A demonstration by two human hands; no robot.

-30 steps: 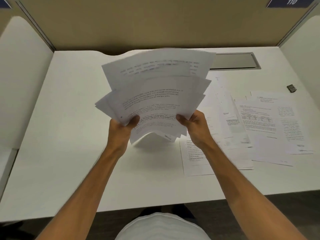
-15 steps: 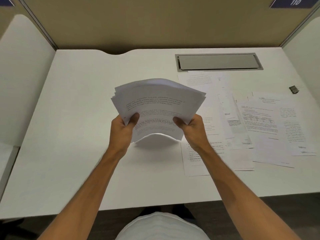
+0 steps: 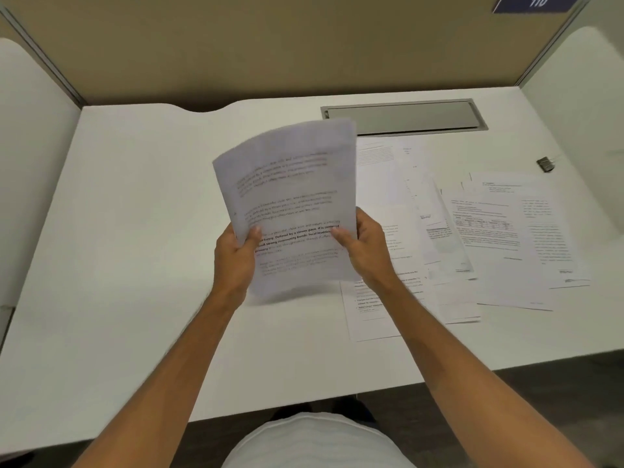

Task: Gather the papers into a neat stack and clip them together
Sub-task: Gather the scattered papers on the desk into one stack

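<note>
My left hand (image 3: pixel 236 255) and right hand (image 3: pixel 366 246) grip the paper stack (image 3: pixel 290 197) between them mid-frame; binder clip (image 3: pixel 546 163) upper right

A white desk (image 3: pixel 135 231) sits between white side panels (image 3: pixel 30 163), a tan partition (image 3: pixel 270 45) behind, seemingly dark flooring (image 3: pixel 540 400) below.

A white desk (image 3: pixel 135 265) carries a grey hatch (image 3: pixel 403 117) set flush near its back edge. Loose sheets (image 3: pixel 486 238) lie overlapping just in front of the hatch, spreading right. A small dark clip (image 3: pixel 546 164), probably a binder clip, sits right of the hatch, apart from the sheets.
</note>
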